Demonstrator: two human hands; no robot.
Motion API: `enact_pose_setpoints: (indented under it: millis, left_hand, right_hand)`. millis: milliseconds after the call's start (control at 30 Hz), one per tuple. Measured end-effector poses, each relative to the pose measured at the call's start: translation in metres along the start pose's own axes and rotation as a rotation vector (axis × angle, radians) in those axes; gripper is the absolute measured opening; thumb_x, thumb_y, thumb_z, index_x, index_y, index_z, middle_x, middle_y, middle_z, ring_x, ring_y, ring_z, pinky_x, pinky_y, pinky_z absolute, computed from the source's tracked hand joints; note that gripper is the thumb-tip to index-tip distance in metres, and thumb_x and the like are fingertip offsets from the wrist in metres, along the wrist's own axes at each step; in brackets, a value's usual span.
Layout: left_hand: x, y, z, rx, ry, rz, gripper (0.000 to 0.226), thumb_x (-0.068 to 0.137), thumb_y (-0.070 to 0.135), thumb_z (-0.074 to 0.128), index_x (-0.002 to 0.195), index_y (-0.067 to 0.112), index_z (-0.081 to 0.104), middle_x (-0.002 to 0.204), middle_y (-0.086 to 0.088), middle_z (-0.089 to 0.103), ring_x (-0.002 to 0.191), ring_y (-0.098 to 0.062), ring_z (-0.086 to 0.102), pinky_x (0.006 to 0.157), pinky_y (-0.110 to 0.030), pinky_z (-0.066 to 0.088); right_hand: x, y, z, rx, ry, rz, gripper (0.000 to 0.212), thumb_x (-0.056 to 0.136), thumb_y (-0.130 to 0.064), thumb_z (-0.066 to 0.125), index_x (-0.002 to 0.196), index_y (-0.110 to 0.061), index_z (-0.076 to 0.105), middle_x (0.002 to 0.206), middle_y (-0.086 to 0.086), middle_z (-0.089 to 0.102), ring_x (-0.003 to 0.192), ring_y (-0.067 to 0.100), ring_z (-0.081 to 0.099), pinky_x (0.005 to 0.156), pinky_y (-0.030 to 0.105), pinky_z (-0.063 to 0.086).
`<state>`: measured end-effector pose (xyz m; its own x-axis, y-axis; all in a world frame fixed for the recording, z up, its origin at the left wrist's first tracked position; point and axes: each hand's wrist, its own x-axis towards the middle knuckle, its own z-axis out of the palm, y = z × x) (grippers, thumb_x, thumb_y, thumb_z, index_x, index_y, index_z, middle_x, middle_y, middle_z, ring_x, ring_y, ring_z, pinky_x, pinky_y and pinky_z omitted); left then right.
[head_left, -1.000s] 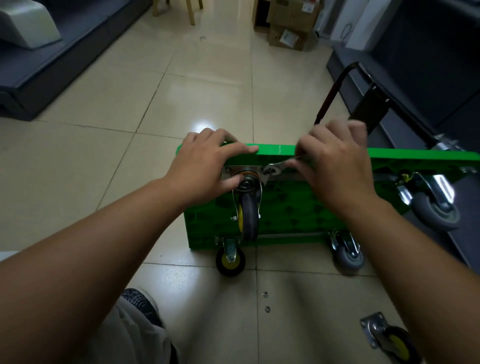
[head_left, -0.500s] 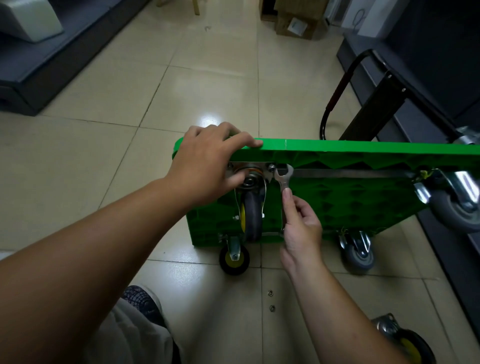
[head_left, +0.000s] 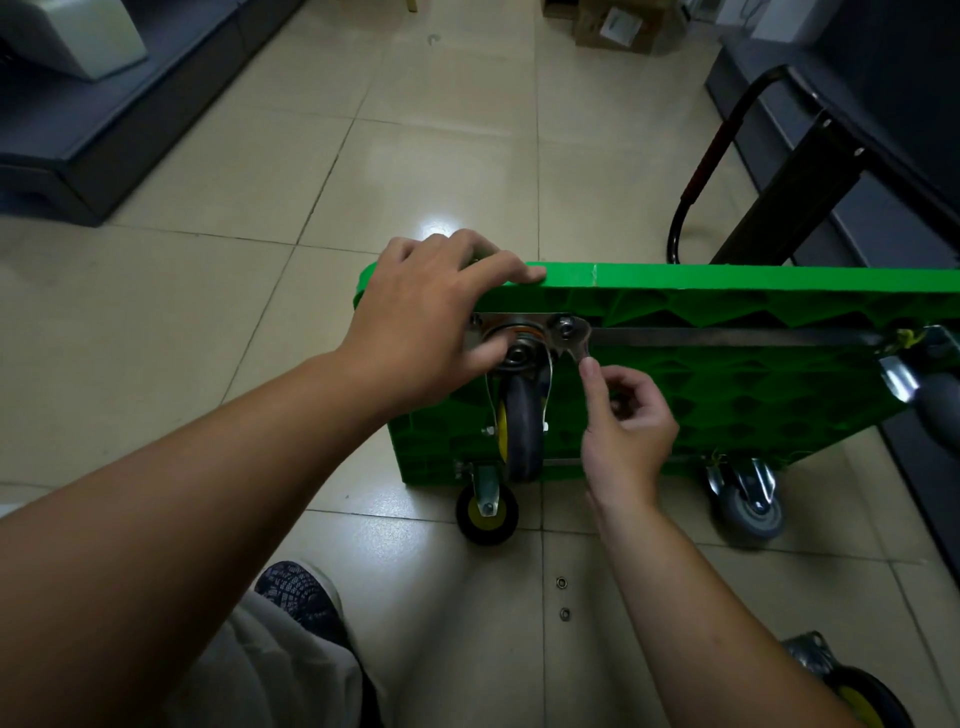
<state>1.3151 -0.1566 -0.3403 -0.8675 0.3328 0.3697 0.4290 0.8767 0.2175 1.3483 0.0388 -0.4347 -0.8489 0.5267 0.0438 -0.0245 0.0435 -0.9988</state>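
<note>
Right hand (head_left: 626, 431) pinching silver wrench (head_left: 577, 345), open-ended, on caster (head_left: 522, 410) bolt

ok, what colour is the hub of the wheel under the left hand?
Yellow hub, dark grey tyre; the head view shows it best.

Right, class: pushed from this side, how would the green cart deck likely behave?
Probably tips: the green cart deck stands on one long edge, steadied by the left hand. It likely stays stiff, since its underside is ribbed and braced by a metal bar. It might also creep, as the yellow-hubbed caster and grey caster touch the floor.
</note>
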Motion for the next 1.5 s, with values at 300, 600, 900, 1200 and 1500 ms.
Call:
enact_pose_setpoints:
  millis: [300,600,900,1200,1500]
  left_hand:
    - [0.000,0.002,-0.002,-0.030,0.003,0.001,0.053,0.084,0.045,0.072,0.135,0.041,0.056,0.124,0.006,0.058,0.111,-0.019,0.055,0.096,-0.039,0.034]
    - [-0.001,0.002,-0.004,-0.022,-0.013,0.002,0.055,0.083,0.046,0.071,0.136,0.041,0.055,0.125,0.005,0.058,0.112,-0.019,0.055,0.097,-0.039,0.033]
    - [0.001,0.002,-0.003,-0.014,-0.012,-0.006,0.052,0.083,0.048,0.068,0.133,0.041,0.056,0.123,0.006,0.058,0.111,-0.018,0.054,0.092,-0.035,0.030]
    - [0.000,0.002,-0.003,-0.015,-0.008,0.000,0.051,0.083,0.049,0.066,0.133,0.041,0.056,0.123,0.006,0.058,0.110,-0.018,0.055,0.093,-0.036,0.032]
    - [0.000,0.002,-0.002,-0.014,-0.010,-0.002,0.051,0.084,0.052,0.061,0.134,0.042,0.055,0.123,0.007,0.058,0.111,-0.017,0.054,0.092,-0.034,0.030]
  right_hand:
    - [0.052,-0.106,-0.037,-1.055,-0.215,-0.983,0.029,0.085,-0.046,0.074,0.091,-0.018,0.069,0.095,0.001,0.066,0.099,0.028,0.050,0.087,0.036,0.025]
    - [0.049,-0.092,-0.056,-0.756,-0.235,-0.569,0.024,0.081,-0.047,0.078,0.085,-0.024,0.069,0.089,-0.010,0.065,0.093,0.017,0.055,0.088,0.031,0.034]
    - [-0.025,-0.011,-0.010,0.312,-0.058,0.509,0.037,0.069,-0.048,0.081,0.092,-0.020,0.072,0.111,0.001,0.075,0.114,0.019,0.065,0.108,0.044,0.042]
    - [-0.022,0.003,0.016,0.301,-0.033,0.336,0.039,0.072,-0.043,0.078,0.094,-0.011,0.071,0.093,0.003,0.074,0.087,0.010,0.068,0.085,0.026,0.054]
    - [-0.007,0.011,0.015,0.062,-0.041,0.080,0.015,0.093,-0.028,0.072,0.086,-0.016,0.067,0.081,-0.001,0.066,0.071,0.001,0.059,0.066,0.013,0.048]
